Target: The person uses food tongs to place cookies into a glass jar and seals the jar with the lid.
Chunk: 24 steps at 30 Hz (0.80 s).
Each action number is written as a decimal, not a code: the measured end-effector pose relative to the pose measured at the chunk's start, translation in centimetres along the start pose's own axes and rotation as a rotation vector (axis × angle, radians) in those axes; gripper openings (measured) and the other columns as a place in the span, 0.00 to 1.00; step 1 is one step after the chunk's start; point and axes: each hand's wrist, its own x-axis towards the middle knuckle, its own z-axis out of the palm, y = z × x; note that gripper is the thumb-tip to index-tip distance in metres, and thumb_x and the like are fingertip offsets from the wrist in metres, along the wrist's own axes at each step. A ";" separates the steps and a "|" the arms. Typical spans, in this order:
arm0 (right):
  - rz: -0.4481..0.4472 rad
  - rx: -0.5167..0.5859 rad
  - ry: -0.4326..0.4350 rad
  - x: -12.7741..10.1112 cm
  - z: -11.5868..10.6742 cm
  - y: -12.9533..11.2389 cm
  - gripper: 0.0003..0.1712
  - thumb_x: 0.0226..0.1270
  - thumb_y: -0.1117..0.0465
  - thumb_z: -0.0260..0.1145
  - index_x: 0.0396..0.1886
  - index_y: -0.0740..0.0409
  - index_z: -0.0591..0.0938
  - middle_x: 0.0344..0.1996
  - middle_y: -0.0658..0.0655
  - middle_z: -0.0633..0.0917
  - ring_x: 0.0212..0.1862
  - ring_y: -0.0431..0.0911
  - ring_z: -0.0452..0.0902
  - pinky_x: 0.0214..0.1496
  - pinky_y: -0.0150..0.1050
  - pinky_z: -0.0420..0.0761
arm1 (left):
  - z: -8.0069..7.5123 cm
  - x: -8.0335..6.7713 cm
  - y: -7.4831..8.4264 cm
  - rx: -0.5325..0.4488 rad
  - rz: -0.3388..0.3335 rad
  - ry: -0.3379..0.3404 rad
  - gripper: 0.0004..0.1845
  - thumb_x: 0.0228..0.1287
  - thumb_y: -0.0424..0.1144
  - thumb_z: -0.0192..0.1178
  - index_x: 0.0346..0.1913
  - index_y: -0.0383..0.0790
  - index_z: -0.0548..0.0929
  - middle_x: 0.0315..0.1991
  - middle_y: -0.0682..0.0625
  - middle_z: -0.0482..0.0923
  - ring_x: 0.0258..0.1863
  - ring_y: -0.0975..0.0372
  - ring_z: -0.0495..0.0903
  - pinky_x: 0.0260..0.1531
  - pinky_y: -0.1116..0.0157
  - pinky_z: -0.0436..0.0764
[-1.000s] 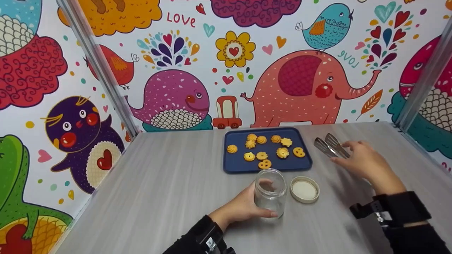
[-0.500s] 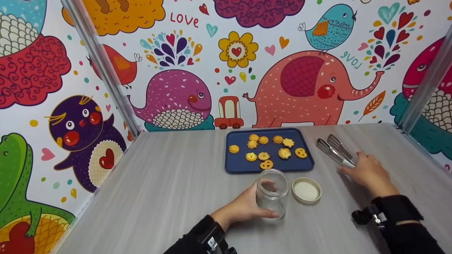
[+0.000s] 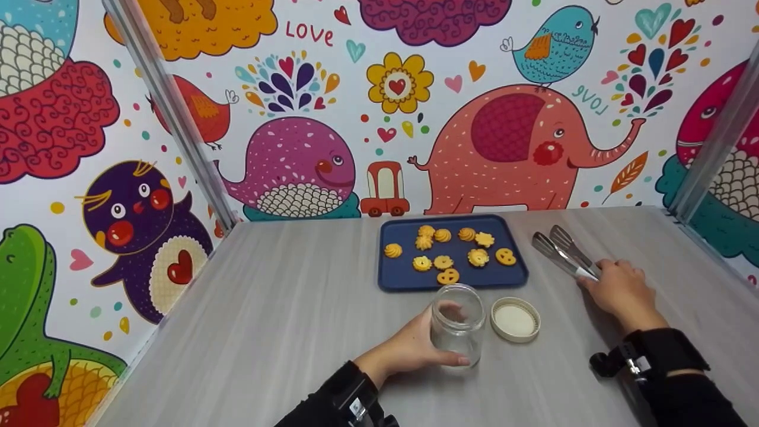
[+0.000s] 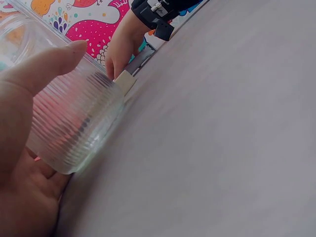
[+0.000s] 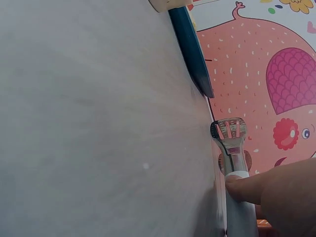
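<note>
Cartoon animal panels wall in a grey bench (image 3: 267, 320). Left hand (image 3: 409, 347) wraps round the one open glass jar (image 3: 456, 323), which stands upright near the front; one lid (image 3: 514, 320) lies just beside it. Behind sits one blue tray (image 3: 391, 281) with ten biscuits (image 3: 447, 255). Right hand (image 3: 619, 287) closes its fingers on the handle end of the one pair of tongs (image 3: 560, 249), which lie flat. This looks like the pick-up step; lifting them calls for a firm grip.

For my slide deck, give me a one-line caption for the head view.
Left hand holds jar; right hand grips tongs beside cookie tray.
</note>
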 end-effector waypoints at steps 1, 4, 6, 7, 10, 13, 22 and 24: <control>0.001 0.000 -0.002 0.0 0.0 0.0 0.36 0.78 0.49 0.65 0.64 0.78 0.71 0.55 0.81 0.70 0.56 0.76 0.65 0.51 0.72 0.72 | 0.0 0.0 0.0 -0.003 -0.002 0.001 0.40 0.53 0.37 0.84 0.67 0.52 0.73 0.62 0.61 0.77 0.64 0.67 0.76 0.71 0.63 0.67; 0.005 -0.002 -0.008 0.1 0.1 0.1 0.36 0.79 0.48 0.64 0.64 0.78 0.70 0.56 0.81 0.70 0.56 0.76 0.64 0.51 0.72 0.71 | 0.0 0.0 0.0 -0.009 -0.002 0.002 0.39 0.53 0.37 0.84 0.66 0.53 0.73 0.61 0.62 0.77 0.63 0.68 0.76 0.71 0.63 0.67; 0.006 -0.002 -0.007 0.1 0.2 0.2 0.36 0.79 0.48 0.63 0.65 0.78 0.70 0.56 0.81 0.70 0.56 0.75 0.64 0.51 0.72 0.71 | 0.0 0.0 0.0 -0.014 -0.005 0.004 0.39 0.53 0.36 0.84 0.65 0.53 0.73 0.60 0.62 0.78 0.63 0.68 0.76 0.71 0.64 0.67; 0.009 -0.001 -0.006 0.1 0.2 0.3 0.36 0.80 0.48 0.63 0.65 0.78 0.70 0.56 0.81 0.70 0.56 0.75 0.64 0.51 0.72 0.71 | 0.0 0.0 0.0 -0.017 -0.006 0.005 0.39 0.52 0.36 0.84 0.65 0.53 0.73 0.60 0.62 0.78 0.63 0.68 0.76 0.71 0.64 0.67; 0.019 0.004 -0.003 0.3 0.4 0.4 0.34 0.80 0.50 0.62 0.65 0.78 0.70 0.56 0.80 0.70 0.55 0.74 0.64 0.50 0.70 0.71 | 0.0 -0.1 0.1 -0.021 -0.011 0.008 0.39 0.52 0.36 0.84 0.65 0.53 0.73 0.60 0.62 0.78 0.63 0.68 0.76 0.71 0.64 0.67; 0.036 0.008 -0.010 0.4 0.4 0.4 0.33 0.81 0.52 0.62 0.66 0.79 0.70 0.56 0.79 0.70 0.55 0.73 0.64 0.50 0.68 0.72 | -0.1 -0.1 0.2 -0.020 -0.013 0.010 0.39 0.52 0.36 0.84 0.65 0.53 0.74 0.61 0.62 0.78 0.63 0.68 0.77 0.71 0.64 0.67; 0.036 0.044 -0.055 0.4 -0.4 0.6 0.30 0.82 0.55 0.60 0.63 0.81 0.69 0.50 0.78 0.74 0.49 0.70 0.67 0.45 0.61 0.74 | -0.1 -0.1 0.1 -0.015 -0.020 0.006 0.40 0.53 0.37 0.84 0.66 0.53 0.73 0.62 0.62 0.78 0.64 0.68 0.76 0.72 0.62 0.67; 0.034 0.060 -0.069 0.5 -0.7 0.8 0.30 0.82 0.57 0.59 0.62 0.83 0.67 0.49 0.80 0.75 0.48 0.71 0.70 0.46 0.62 0.76 | 0.0 -0.1 0.0 -0.022 -0.019 0.003 0.40 0.52 0.37 0.84 0.67 0.52 0.73 0.62 0.61 0.78 0.64 0.67 0.76 0.72 0.62 0.67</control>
